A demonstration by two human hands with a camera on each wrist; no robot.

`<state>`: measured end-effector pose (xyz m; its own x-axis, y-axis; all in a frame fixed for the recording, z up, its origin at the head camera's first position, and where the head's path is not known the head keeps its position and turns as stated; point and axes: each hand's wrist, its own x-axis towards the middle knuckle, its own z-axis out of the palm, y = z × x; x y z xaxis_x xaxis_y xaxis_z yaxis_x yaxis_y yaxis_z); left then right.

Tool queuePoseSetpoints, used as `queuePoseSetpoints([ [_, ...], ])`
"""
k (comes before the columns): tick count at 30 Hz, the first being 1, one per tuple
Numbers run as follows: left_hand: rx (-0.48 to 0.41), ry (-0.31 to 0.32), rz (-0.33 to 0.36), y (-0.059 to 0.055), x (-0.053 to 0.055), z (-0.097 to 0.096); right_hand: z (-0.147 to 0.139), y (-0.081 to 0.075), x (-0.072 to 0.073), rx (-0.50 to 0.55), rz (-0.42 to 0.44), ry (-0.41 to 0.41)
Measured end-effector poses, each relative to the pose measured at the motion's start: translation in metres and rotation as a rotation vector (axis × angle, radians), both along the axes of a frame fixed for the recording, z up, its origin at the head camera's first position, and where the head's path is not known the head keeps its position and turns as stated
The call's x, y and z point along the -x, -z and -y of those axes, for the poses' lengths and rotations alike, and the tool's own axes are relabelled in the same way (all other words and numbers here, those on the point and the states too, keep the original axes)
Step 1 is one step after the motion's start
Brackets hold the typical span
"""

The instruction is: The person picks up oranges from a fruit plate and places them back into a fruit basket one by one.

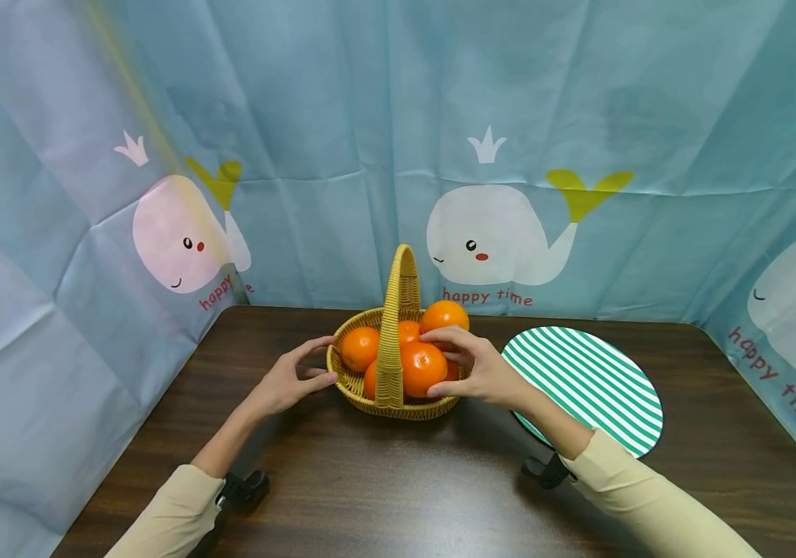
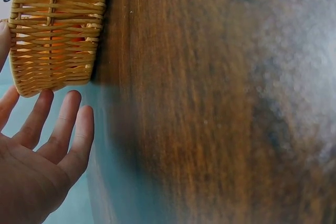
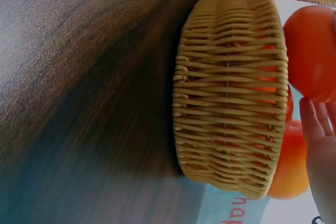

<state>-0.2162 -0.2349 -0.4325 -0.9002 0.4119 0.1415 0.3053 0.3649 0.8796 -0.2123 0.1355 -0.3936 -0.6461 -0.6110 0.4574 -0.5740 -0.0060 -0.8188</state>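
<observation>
A yellow wicker basket (image 1: 404,411) with a tall arched handle (image 1: 391,333) stands on the table, heaped with several oranges. My right hand (image 1: 477,368) reaches in from the right and holds a large orange (image 1: 424,370) at the front of the heap, thumb low and fingers over the top. In the right wrist view this orange (image 3: 312,51) sits above the basket rim. At the basket's left end is my left hand (image 1: 296,380), fingers and thumb spread with their tips right at the rim. The left wrist view shows its fingers (image 2: 65,121) nearly straight beside the wicker.
A round green-and-white striped mat (image 1: 593,380) lies right of the basket, partly under the right forearm in the head view. Another orange (image 1: 445,316) rests high at the back of the heap. Behind the dark wooden table (image 1: 398,480) hangs a blue curtain (image 1: 342,155) printed with whales.
</observation>
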Motion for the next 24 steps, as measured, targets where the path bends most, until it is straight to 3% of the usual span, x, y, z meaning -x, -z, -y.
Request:
queuePoseSetpoints([
  [5, -0.007, 0.009, -0.006, 0.000, -0.001, 0.000, 0.004, -0.002, -0.001, -0.026, -0.008, 0.011],
  [14, -0.004, 0.009, -0.024, 0.000, -0.001, 0.000, 0.013, -0.026, -0.017, -0.033, -0.066, 0.000],
  [24, 0.013, 0.007, -0.023, 0.000, -0.002, -0.001, -0.007, -0.002, -0.003, -0.032, -0.054, 0.008],
])
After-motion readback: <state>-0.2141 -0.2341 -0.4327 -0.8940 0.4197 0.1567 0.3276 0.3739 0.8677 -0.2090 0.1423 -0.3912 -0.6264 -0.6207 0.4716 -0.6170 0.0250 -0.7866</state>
